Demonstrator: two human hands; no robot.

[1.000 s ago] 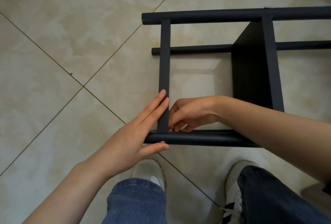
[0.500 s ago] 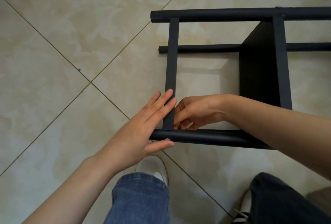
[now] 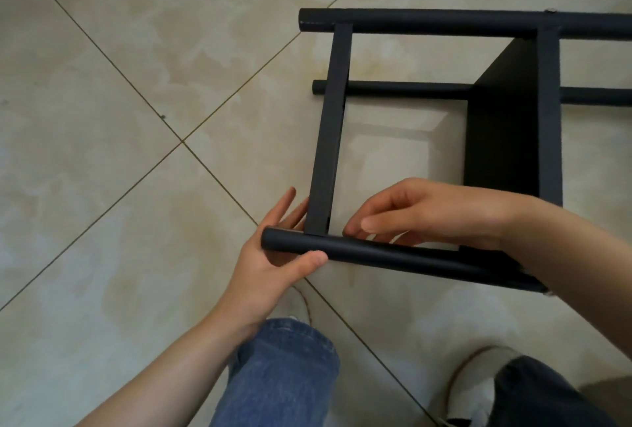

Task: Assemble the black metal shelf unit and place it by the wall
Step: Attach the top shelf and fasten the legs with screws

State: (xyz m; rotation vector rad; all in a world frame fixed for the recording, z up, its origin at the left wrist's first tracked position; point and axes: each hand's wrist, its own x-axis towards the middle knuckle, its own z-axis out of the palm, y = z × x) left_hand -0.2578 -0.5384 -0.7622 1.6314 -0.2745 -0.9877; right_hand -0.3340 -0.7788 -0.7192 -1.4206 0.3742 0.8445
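the left hand's fingers [image 3: 290, 211] lie straight up behind the end of the near tube [image 3: 410, 259], and its thumb presses the tube's front side, so the left hand [image 3: 270, 272] holds the tube end in a narrow grip, low and centre in the frame. the right hand's fingers [image 3: 355, 229] are curled, tips gathered at the inner corner where the flat crossbar [image 3: 328, 139] meets the near tube; whether they pinch anything small there, i cannot tell. the right hand [image 3: 437, 211] reaches in from the right edge, its forearm crossing over the tube.

both tube and crossbar belong to the black shelf unit [image 3: 427, 21], which lies on its side on the floor [image 3: 119, 102] and fills the right half of the frame. a black shelf panel [image 3: 502, 139] stands on edge between its tubes at right, and one thinner tube [image 3: 393, 90] lies lower, by the tiles.

below, blue jeans [image 3: 280, 375] and white shoes [image 3: 475, 389] show on the beige tiles.
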